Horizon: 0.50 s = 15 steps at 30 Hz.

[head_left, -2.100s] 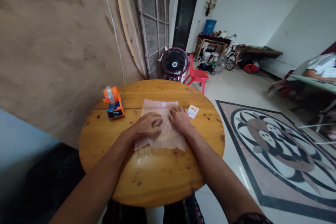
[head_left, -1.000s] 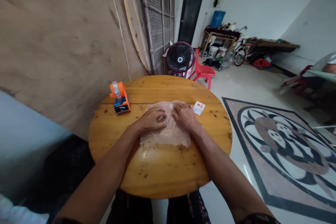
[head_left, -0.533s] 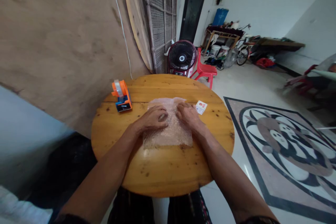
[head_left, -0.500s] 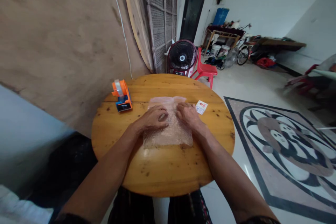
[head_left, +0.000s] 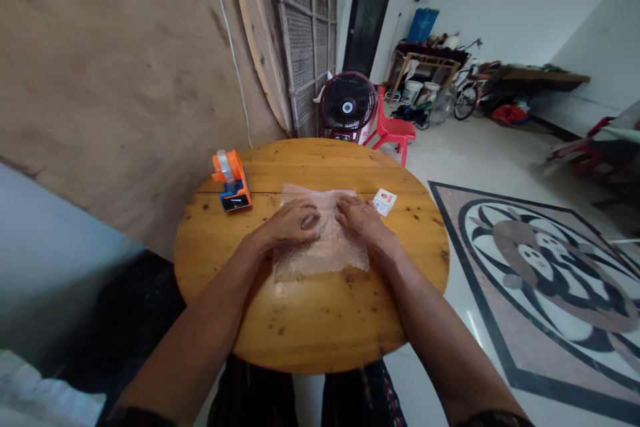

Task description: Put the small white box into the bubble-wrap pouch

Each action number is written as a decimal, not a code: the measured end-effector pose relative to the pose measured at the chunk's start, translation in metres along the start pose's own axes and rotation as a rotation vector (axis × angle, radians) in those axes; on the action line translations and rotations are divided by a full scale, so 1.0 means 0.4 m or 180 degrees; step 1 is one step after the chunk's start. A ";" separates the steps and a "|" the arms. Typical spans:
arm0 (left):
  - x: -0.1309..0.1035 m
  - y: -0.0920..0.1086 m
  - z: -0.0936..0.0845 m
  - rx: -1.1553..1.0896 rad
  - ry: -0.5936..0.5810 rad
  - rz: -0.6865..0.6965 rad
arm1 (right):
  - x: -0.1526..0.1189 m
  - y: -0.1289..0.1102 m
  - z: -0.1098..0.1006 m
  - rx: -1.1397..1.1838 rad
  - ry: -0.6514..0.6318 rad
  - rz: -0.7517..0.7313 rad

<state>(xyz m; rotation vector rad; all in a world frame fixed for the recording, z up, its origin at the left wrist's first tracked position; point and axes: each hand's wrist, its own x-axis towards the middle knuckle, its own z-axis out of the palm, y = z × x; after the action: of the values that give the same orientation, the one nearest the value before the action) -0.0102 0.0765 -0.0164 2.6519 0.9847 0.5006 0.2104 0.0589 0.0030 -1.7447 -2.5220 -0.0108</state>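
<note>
A sheet of clear bubble wrap (head_left: 333, 250) lies spread on a round wooden table (head_left: 300, 333). My left hand (head_left: 294, 221) rests on the sheet's left part, its fingers bent and the thumb apart from them. A dark oval shows between thumb and fingers; I cannot tell if it is a gap or a thing. On the sheet's upper right, my right hand (head_left: 361, 217) lies palm down with fingers loosely bent. Just beyond this hand is a small white card or box (head_left: 385, 201) with red print. An orange and blue tape dispenser (head_left: 233, 180) stands at the table's left.
Past the far table edge stand a dark red fan (head_left: 347, 107) and a red plastic chair (head_left: 395, 127). The brown wall (head_left: 125, 80) runs close along the left. On the right, the floor has a panda mosaic (head_left: 555, 260).
Both hands stay nearly in place on the bubble wrap. The sheet's near right edge has lifted or shifted slightly. The camera view has shifted a little.
</note>
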 end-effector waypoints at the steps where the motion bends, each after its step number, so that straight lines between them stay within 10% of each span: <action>1: -0.001 0.003 -0.003 -0.0008 -0.0011 -0.0022 | 0.000 0.001 0.000 -0.0004 -0.0016 0.0018; 15: -0.006 0.005 -0.010 0.0062 -0.0229 -0.0244 | 0.004 0.008 0.006 0.0011 -0.0044 0.0060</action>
<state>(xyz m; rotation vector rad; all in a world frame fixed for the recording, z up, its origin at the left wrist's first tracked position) -0.0122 0.0740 -0.0125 2.6178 1.0698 0.3781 0.2128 0.0617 0.0007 -1.7731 -2.5134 0.0068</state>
